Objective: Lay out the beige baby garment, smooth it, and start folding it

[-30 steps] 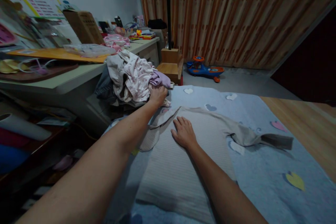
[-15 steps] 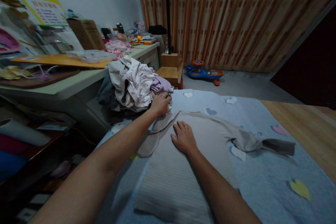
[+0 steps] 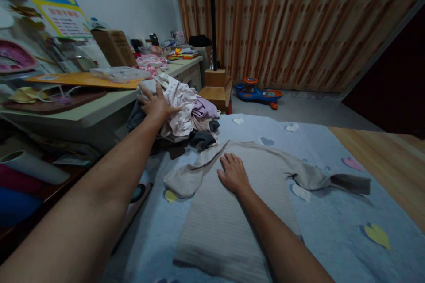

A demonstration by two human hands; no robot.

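1. left hand [image 3: 156, 104]: wide open, fingers spread, holding nothing, over the clothes heap [image 3: 179, 112]. contact: cannot tell.
2. right hand [image 3: 234, 173]: open, palm down on the grey ribbed long-sleeve top [image 3: 229, 225], not gripping.
3. top lies spread on the blue heart-print mat [image 3: 335, 225], sleeves out to both sides.
4. heap sits at the mat's far edge, beside the desk [image 3: 83, 115]: pink-print, lilac and dark pieces.
5. containers: clear plastic tub [image 3: 119, 74] on an orange board [image 3: 66, 79] on the desk, contents too blurred to tell. cardboard box [image 3: 114, 47] just behind, contents not visible.
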